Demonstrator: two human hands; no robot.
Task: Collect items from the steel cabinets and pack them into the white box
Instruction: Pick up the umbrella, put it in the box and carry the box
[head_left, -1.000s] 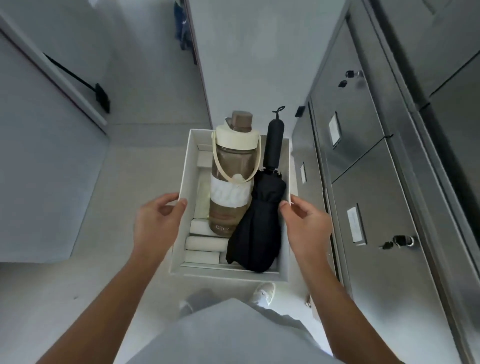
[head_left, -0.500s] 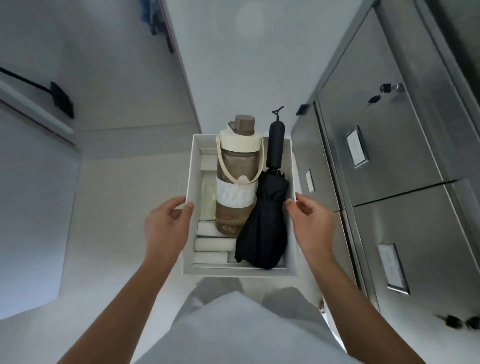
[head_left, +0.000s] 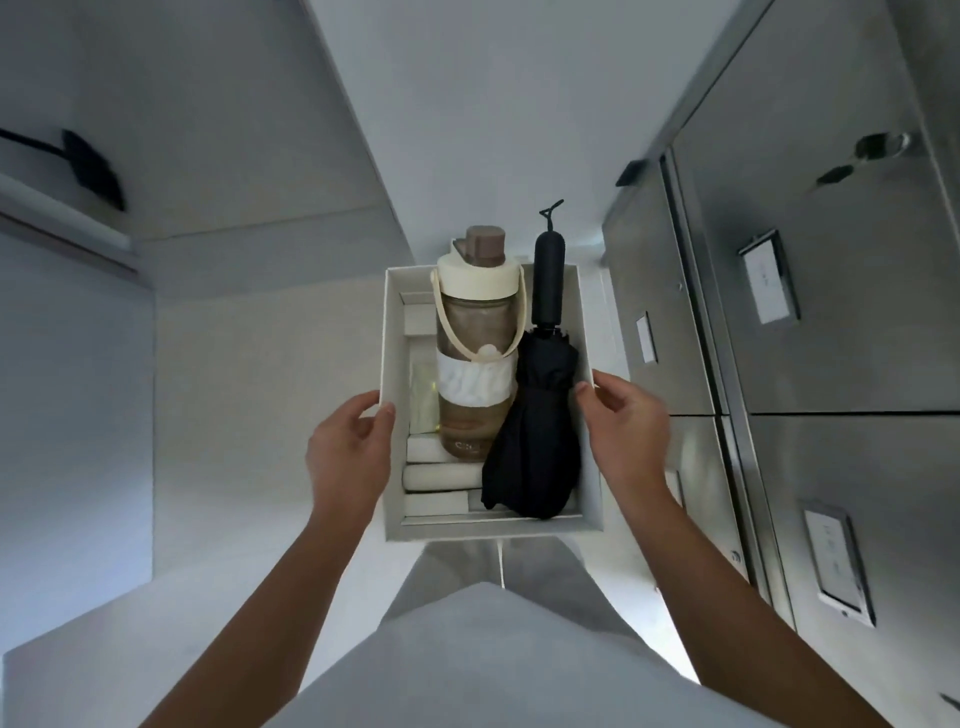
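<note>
A person's left hand (head_left: 349, 457) and right hand (head_left: 626, 423) clasp opposite walls of the white box (head_left: 392, 332), carried beside steel cabinets (head_left: 841, 322). Inside lie a water bottle (head_left: 475, 358) and folded umbrella (head_left: 535, 441). Keeping it level should stop them rolling.

Room: pale floor (head_left: 249, 395), plain white wall (head_left: 467, 104) ahead. Right side: bank of brushed steel cabinets (head_left: 841, 332), doors shut, each with a white label holder (head_left: 768, 278); a key lock (head_left: 883, 145) on the upper door. Left: grey panel (head_left: 67, 415). Soft, even light.
</note>
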